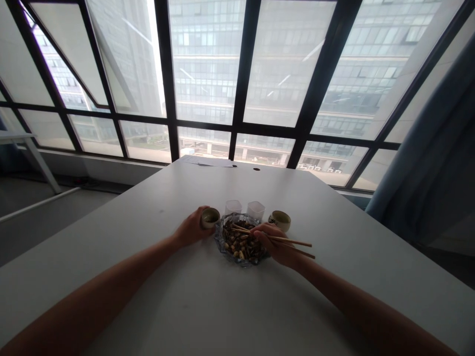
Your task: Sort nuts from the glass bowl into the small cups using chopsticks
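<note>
My left hand [193, 227] is wrapped round a small ceramic cup [210, 218], tilted a little with its mouth towards me. In my right hand [274, 244] is a pair of wooden chopsticks [291, 241], with their tips over a heap of mixed brown and tan pieces [243, 242], perhaps nuts and seeds. The heap lies in a crinkled clear plastic bag [221, 245] between my hands. Whether the tips grip a piece is too small to tell. A second ceramic cup [281, 220], with dark markings, stands just behind my right hand.
Two translucent plastic cups [233, 206] stand behind the bag on the white table [208, 296]. Paper sheets [208, 161] lie at the far table edge, near round holes. Beyond are tall windows, with a blue curtain [419, 148] on the right.
</note>
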`<action>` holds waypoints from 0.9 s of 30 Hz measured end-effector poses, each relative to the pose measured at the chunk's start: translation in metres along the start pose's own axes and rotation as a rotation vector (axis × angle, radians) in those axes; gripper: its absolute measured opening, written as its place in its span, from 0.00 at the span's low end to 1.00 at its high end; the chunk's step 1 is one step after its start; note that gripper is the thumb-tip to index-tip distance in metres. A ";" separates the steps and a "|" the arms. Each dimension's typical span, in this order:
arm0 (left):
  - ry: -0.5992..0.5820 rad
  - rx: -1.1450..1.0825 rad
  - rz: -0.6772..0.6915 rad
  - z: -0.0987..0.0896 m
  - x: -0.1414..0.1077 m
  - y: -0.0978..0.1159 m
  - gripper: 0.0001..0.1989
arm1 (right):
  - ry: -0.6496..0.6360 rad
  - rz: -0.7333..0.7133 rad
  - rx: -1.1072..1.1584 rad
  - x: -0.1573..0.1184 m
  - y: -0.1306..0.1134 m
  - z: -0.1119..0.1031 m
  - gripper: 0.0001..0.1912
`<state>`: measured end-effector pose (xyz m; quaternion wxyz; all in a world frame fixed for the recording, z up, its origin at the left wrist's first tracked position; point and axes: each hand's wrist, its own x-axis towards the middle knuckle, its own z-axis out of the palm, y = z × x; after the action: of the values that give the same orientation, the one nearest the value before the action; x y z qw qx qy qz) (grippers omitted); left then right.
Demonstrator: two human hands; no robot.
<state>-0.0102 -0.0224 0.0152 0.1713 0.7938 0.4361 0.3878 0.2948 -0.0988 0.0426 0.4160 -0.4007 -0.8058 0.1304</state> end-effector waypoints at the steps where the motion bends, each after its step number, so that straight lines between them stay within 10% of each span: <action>1: 0.004 0.002 -0.003 0.000 0.000 0.000 0.34 | 0.013 0.002 0.012 -0.001 -0.001 0.000 0.18; 18: 0.147 0.005 0.057 0.001 -0.002 -0.011 0.35 | 0.499 0.443 0.800 -0.002 0.040 0.001 0.24; 27: 0.120 -0.074 -0.120 -0.001 0.003 -0.016 0.38 | 0.386 0.133 0.312 -0.014 0.020 0.002 0.18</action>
<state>-0.0193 -0.0111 0.0077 0.1970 0.7346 0.4777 0.4396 0.3088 -0.0967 0.0229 0.6092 -0.4016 -0.6535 0.2013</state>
